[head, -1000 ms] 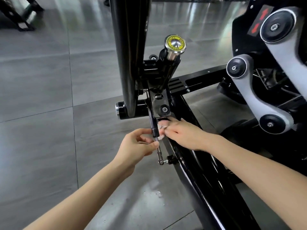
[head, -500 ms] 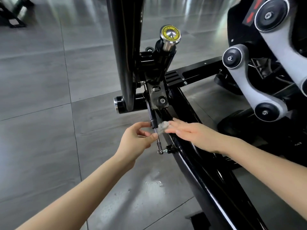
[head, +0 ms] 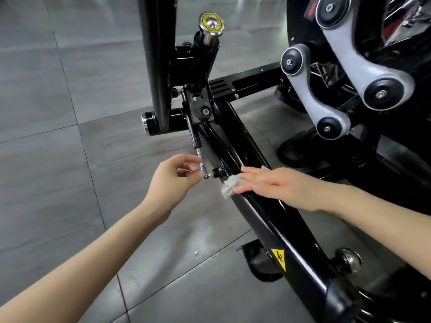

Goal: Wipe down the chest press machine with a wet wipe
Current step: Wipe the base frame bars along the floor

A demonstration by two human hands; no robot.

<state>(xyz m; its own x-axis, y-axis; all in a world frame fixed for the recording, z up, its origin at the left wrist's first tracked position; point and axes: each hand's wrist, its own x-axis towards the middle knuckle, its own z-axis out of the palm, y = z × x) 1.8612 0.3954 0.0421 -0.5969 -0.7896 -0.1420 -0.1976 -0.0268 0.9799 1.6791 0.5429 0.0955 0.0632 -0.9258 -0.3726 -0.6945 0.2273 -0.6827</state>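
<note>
The crumpled white wet wipe (head: 229, 186) was pressed by the straight fingers of the right hand (head: 272, 185) onto the glossy black metal frame beam (head: 268, 220) of the chest press machine, near mid-scene. Just to its left, the thin silver strut rod (head: 200, 159) was pinched at its lower end by the curled thumb and fingers of the left hand (head: 173, 176), the hands close but apart. A yellow-capped round knob (head: 211, 22) was seen farther off.

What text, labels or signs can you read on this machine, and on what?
Yellow knob cap: ring lettering, too blurred to read.
Yellow triangle sticker on the black beam: black symbol, no legible words.
Red label, top edge: red marks, cut off, no words.
</note>
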